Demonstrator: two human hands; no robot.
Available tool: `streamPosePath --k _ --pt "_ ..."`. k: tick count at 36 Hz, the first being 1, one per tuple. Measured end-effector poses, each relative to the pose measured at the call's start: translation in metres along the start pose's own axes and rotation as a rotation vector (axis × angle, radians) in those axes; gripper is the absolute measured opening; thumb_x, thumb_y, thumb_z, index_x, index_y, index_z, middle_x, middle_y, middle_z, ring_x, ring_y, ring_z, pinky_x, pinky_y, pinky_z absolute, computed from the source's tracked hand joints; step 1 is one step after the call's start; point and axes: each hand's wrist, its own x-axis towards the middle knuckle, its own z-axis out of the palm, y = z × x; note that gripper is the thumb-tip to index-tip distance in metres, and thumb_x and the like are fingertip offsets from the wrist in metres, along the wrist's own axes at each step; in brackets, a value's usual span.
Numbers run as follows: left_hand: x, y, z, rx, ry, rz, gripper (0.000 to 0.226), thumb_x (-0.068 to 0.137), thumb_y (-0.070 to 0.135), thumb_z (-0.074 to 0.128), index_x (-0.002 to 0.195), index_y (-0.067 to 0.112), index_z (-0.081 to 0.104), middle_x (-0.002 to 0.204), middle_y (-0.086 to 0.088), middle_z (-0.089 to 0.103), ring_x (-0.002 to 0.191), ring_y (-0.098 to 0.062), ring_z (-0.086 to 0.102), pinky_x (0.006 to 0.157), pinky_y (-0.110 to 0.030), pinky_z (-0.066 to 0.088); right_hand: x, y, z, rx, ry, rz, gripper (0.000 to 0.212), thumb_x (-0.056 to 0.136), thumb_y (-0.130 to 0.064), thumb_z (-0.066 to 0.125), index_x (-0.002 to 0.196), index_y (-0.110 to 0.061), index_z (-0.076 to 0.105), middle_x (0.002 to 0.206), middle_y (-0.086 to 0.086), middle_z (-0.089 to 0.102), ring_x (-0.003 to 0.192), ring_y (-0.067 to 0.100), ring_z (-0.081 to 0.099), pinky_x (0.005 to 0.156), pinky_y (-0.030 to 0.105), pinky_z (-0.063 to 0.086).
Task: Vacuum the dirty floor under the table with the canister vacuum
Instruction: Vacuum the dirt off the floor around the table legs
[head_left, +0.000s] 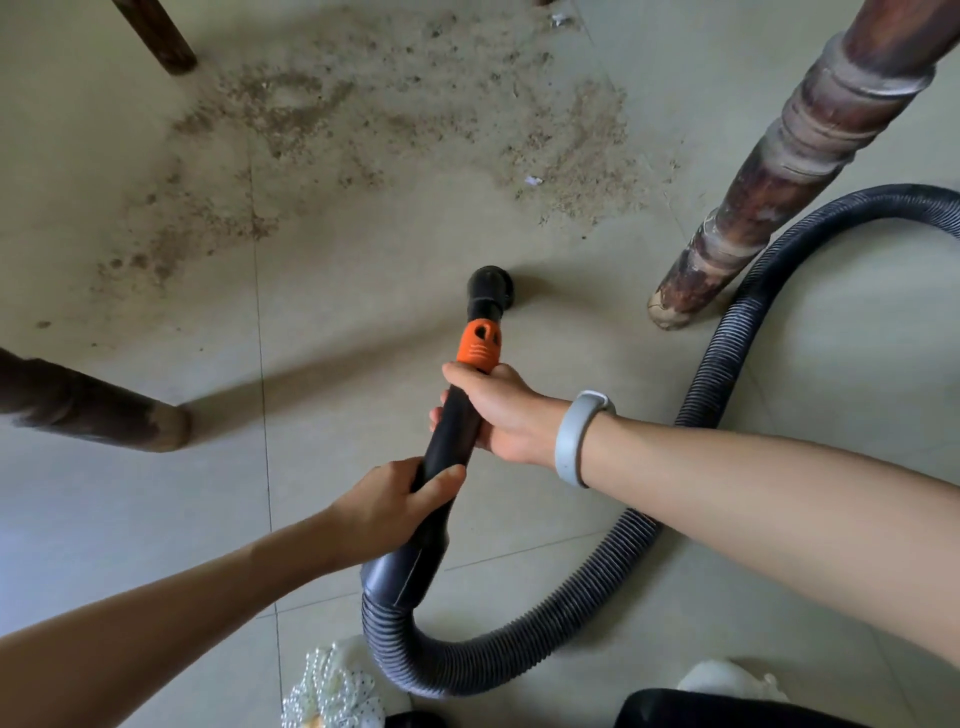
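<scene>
A black vacuum wand (451, 431) with an orange collar (479, 347) points down at the tiled floor; its round nozzle (489, 289) sits on a clean patch just short of the dirt. My right hand (496, 410) grips the wand below the orange collar. My left hand (395, 506) grips it lower down, near the grey cuff where the ribbed hose (582, 597) joins. Sandy brown dirt (395, 119) is spread over the tiles beyond the nozzle, with small white scraps in it. The canister itself is out of view.
A turned wooden table leg (789, 171) stands right of the nozzle, with the hose looping behind it. Another dark leg (98, 410) is at the left, and a third (161, 36) at the top left. My shoes (337, 686) show at the bottom edge.
</scene>
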Motion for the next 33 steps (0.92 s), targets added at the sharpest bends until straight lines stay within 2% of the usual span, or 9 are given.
streamPosePath --k 3,7,10,13,16,21,26,29,33 --pt "-0.004 -0.011 0.003 0.009 0.019 -0.029 0.038 0.097 0.046 0.042 0.071 0.019 0.047 0.069 0.002 0.056 0.06 -0.01 0.049 0.054 -0.015 0.037 0.001 0.005 0.011 -0.066 -0.04 0.015 0.025 0.096 -0.02 0.055 0.113 -0.009 0.041 0.079 0.005 0.054 0.063 0.021 0.062 0.068 0.035 0.055" --pt "0.003 -0.013 -0.01 -0.035 0.017 -0.035 0.037 0.097 0.046 0.041 0.073 0.019 0.05 0.078 -0.005 0.064 0.069 -0.018 0.057 0.067 -0.026 0.046 0.009 -0.002 0.023 -0.088 0.004 -0.032 0.031 0.095 -0.023 0.057 0.117 -0.009 0.041 0.082 0.006 0.052 0.06 0.021 0.062 0.07 0.037 0.056" --pt "0.015 -0.001 -0.019 0.019 0.024 -0.01 0.037 0.097 0.047 0.041 0.072 0.021 0.048 0.074 0.0 0.059 0.068 -0.017 0.054 0.061 -0.022 0.041 0.012 -0.014 0.018 -0.025 0.055 -0.063 0.027 0.095 -0.022 0.057 0.113 -0.009 0.042 0.08 0.007 0.051 0.057 0.022 0.061 0.068 0.037 0.056" --pt "0.027 0.013 -0.022 0.076 -0.029 0.024 0.039 0.097 0.05 0.04 0.076 0.019 0.05 0.082 -0.005 0.062 0.074 -0.02 0.056 0.068 -0.027 0.044 0.012 -0.022 0.002 0.019 0.136 -0.081 0.029 0.095 -0.023 0.057 0.115 -0.006 0.043 0.084 0.009 0.053 0.061 0.023 0.062 0.069 0.039 0.058" --pt "0.04 0.028 -0.023 0.082 -0.073 0.068 0.04 0.097 0.05 0.04 0.081 0.016 0.052 0.085 -0.006 0.062 0.076 -0.02 0.056 0.071 -0.029 0.044 0.014 -0.03 -0.019 0.068 0.225 -0.107 0.027 0.095 -0.024 0.058 0.11 -0.007 0.045 0.082 0.009 0.055 0.063 0.023 0.063 0.076 0.042 0.058" --pt "0.06 0.053 -0.026 0.039 -0.07 0.108 0.038 0.094 0.055 0.042 0.072 0.025 0.049 0.075 0.004 0.059 0.074 -0.016 0.056 0.07 -0.028 0.043 0.012 -0.05 -0.043 0.153 0.31 -0.166 0.02 0.095 -0.025 0.057 0.09 -0.01 0.044 0.084 0.009 0.055 0.064 0.023 0.063 0.081 0.04 0.057" --pt "0.067 0.062 -0.025 -0.074 -0.009 0.129 0.056 0.08 0.074 0.042 0.077 0.019 0.054 0.09 -0.011 0.07 0.087 -0.027 0.066 0.085 -0.041 0.053 0.017 -0.061 -0.05 0.198 0.317 -0.252 0.028 0.096 -0.03 0.057 0.083 -0.009 0.044 0.073 0.007 0.05 0.058 0.022 0.058 0.066 0.034 0.056" --pt "0.066 0.059 -0.022 -0.174 0.019 0.151 0.069 0.064 0.08 0.044 0.079 0.014 0.056 0.087 -0.015 0.071 0.084 -0.032 0.068 0.084 -0.048 0.053 0.023 -0.063 -0.049 0.202 0.302 -0.267 0.029 0.096 -0.03 0.058 0.084 -0.007 0.044 0.07 0.007 0.049 0.054 0.021 0.056 0.056 0.031 0.054" --pt "0.065 0.047 -0.015 -0.279 0.059 0.125 0.079 0.061 0.081 0.042 0.084 0.006 0.056 0.084 -0.02 0.07 0.079 -0.037 0.068 0.078 -0.053 0.054 0.037 -0.062 -0.04 0.081 0.227 -0.262 0.028 0.095 -0.029 0.059 0.091 -0.004 0.045 0.069 0.008 0.05 0.051 0.021 0.057 0.056 0.032 0.054"
